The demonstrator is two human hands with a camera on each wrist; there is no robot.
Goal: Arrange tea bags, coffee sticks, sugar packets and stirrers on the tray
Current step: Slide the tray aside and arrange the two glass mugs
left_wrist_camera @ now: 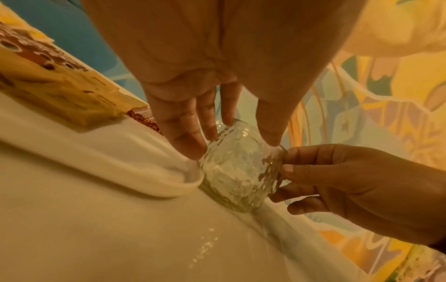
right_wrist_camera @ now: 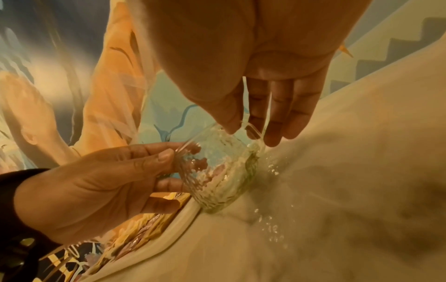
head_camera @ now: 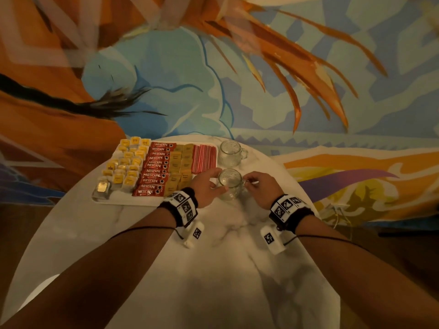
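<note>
From the head view we cannot read the brown sugar packets [head_camera: 182, 166], and our left hand [head_camera: 206, 186] hides part of the near mug [head_camera: 230, 184]. The left wrist view shows its fingers curled round the dimpled glass, touching the white tray [left_wrist_camera: 169, 188] at its corner. Our right hand [right_wrist_camera: 270, 106] pinches the handle. Tea bags [head_camera: 126, 162], coffee sticks [head_camera: 155, 168] and striped stirrers [head_camera: 204, 157] lie in rows on the tray.
</note>
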